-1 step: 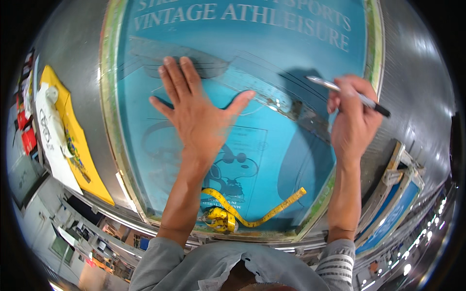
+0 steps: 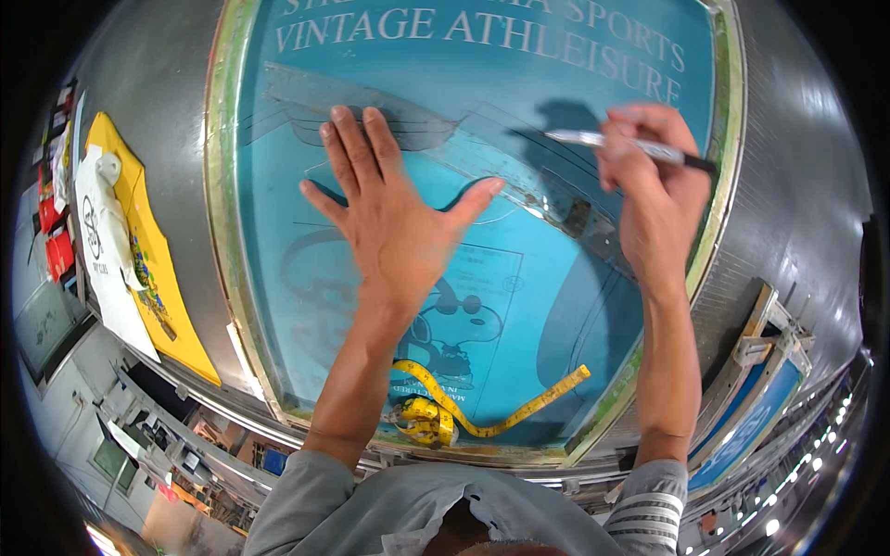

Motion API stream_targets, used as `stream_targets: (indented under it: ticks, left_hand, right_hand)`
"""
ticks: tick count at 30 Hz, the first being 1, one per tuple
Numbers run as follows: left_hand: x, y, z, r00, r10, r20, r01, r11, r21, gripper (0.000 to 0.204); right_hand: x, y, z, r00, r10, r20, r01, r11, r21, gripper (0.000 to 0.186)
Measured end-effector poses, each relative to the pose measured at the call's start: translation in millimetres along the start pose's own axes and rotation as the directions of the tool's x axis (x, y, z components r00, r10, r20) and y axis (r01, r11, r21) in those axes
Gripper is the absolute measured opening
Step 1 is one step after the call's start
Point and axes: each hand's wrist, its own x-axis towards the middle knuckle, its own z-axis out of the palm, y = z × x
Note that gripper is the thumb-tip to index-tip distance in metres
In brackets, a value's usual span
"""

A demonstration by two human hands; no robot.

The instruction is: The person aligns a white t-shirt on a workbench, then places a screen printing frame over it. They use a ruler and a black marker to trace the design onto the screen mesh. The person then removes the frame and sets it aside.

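Observation:
A blue printing screen (image 2: 371, 208) with a wooden frame lies before me, bearing pale lettering and faint drawn figures. Diagonally across it runs a scuffed clear plastic strip (image 2: 501, 171), like a ruler. My left hand (image 2: 394, 222) is spread flat, fingertips over the strip and thumb stretched along its lower side. My right hand (image 2: 654, 190) grips a silver pen with a black end (image 2: 663, 150), its tip pointing left above thin dark lines on the screen. Whether the tip touches the surface I cannot tell. A yellow tape measure (image 2: 491, 428) lies partly coiled near the bottom edge.
Grey metal table (image 2: 788, 185) shows on both sides of the screen. At the left lie a yellow cloth (image 2: 176, 287) and a white printed piece (image 2: 116, 264). Smaller framed blue screens (image 2: 756, 408) lean at the lower right.
My right hand has swung the pen left and slightly up, along the drawn lines. The whole view has shifted a little; my left hand stays flat in place on the screen.

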Motion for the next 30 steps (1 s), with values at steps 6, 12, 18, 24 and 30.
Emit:
stream_targets:
  ticks: [6, 12, 18, 24, 30]
  left_hand:
    - [-0.2, -2.4, -6.0, 0.999, -0.048, 0.025, 0.048, 0.999, 0.007, 0.124]
    - [4.4, -1.7, -2.7, 0.999, -0.038, 0.020, 0.038, 0.999, -0.009, 0.124]
    - [4.2, -2.5, -2.9, 0.999, -0.044, 0.023, 0.045, 0.999, -0.022, 0.124]
    - [5.0, -1.4, -1.8, 0.999, -0.036, 0.006, 0.036, 0.999, -0.019, 0.124]
    - [4.2, 0.7, 2.6, 0.999, -0.025, -0.034, 0.026, 0.999, 0.027, 0.123]
  right_hand:
    - [40.7, 21.0, 49.9, 0.971, -0.029, 0.236, 0.052, 0.995, -0.091, 0.014]
    - [44.5, 29.8, 55.8, 0.936, -0.077, 0.344, 0.138, 0.978, -0.158, 0.015]
    - [43.2, 28.6, 58.5, 0.930, -0.063, 0.363, 0.143, 0.969, -0.200, 0.016]
    - [45.5, 23.6, 57.2, 0.926, -0.040, 0.375, 0.133, 0.965, -0.225, 0.015]
    - [45.4, 18.2, 25.3, 0.892, -0.030, 0.451, 0.161, 0.953, -0.256, 0.014]
